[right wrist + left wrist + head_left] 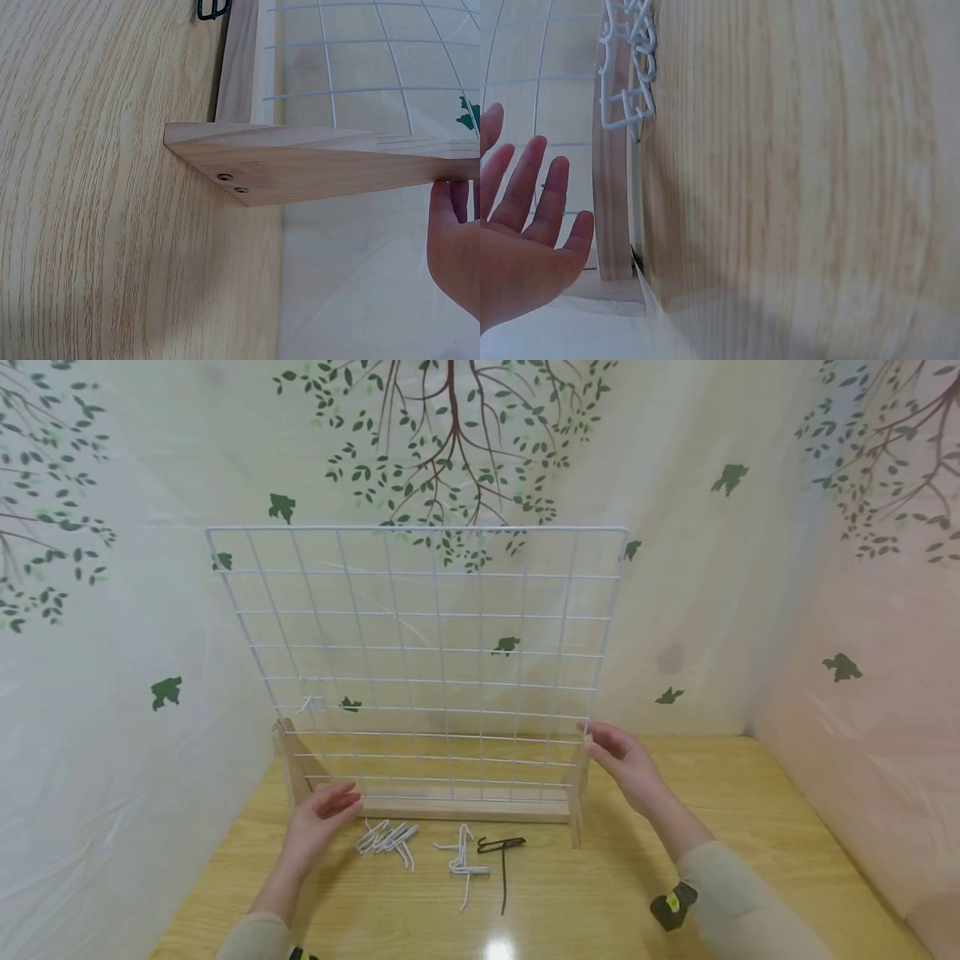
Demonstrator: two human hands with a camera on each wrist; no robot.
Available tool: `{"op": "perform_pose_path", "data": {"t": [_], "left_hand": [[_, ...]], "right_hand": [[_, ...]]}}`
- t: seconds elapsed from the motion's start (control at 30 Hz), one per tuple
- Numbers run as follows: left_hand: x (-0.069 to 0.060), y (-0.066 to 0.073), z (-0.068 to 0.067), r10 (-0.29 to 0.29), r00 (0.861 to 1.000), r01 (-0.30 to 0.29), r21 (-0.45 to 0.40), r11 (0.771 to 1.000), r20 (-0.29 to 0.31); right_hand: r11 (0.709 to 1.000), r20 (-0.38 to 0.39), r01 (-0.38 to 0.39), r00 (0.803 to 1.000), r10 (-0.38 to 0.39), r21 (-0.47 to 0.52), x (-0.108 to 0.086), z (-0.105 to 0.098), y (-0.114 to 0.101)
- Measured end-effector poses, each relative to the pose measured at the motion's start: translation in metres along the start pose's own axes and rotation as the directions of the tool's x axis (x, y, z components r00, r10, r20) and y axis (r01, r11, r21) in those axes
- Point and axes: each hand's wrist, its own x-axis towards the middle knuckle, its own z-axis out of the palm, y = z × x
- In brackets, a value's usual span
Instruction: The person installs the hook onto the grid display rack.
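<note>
A white wire grid panel (441, 649) stands upright in a wooden stand (465, 811). At the top of the stand's right side piece (300, 169), my right hand (630, 770) holds the wood by the grid's edge, its fingertips partly hidden in the right wrist view. My left hand (318, 827) is near the stand's lower left, fingers loosely bent and holding nothing. In the left wrist view its fingers (549, 202) are spread before the grid. Beside it on the table lie several white wire hooks (387, 838). One small white hook (311, 702) hangs on the grid's lower left.
More white hooks (463, 867) and black hooks (503, 852) lie on the wooden table (570, 910) in front of the stand. A pale curtain (697, 627) with a leaf print hangs close behind the grid and along both sides.
</note>
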Motion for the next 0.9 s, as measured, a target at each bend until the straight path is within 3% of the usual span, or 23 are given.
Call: {"op": "perform_pose_path", "data": {"t": [0.23, 0.43, 0.57, 0.8, 0.9], "left_hand": [[0.004, -0.013, -0.005, 0.055, 0.997, -0.056, 0.030, 0.998, 0.058], [0.007, -0.023, -0.010, 0.052, 0.991, -0.054, 0.010, 0.999, 0.126], [0.009, -0.028, -0.013, 0.062, 0.989, -0.063, -0.001, 0.998, 0.137], [0.012, -0.031, -0.015, 0.134, 0.977, -0.133, -0.016, 0.991, 0.164], [0.013, -0.034, -0.016, 0.179, 0.966, -0.186, 0.020, 0.982, 0.189]], "right_hand": [[1.000, -0.003, -0.014, 1.000, 0.014, -0.007, 0.000, 0.001, -0.001], [1.000, -0.003, -0.010, 1.000, 0.010, -0.010, -0.001, 0.001, -0.002], [1.000, -0.001, -0.012, 1.000, 0.012, 0.001, 0.000, 0.001, -0.001], [0.998, 0.021, 0.005, 1.000, -0.006, 0.061, 0.001, 0.002, 0.000], [0.998, 0.019, 0.005, 1.000, -0.006, 0.068, 0.001, 0.002, 0.001]]}}
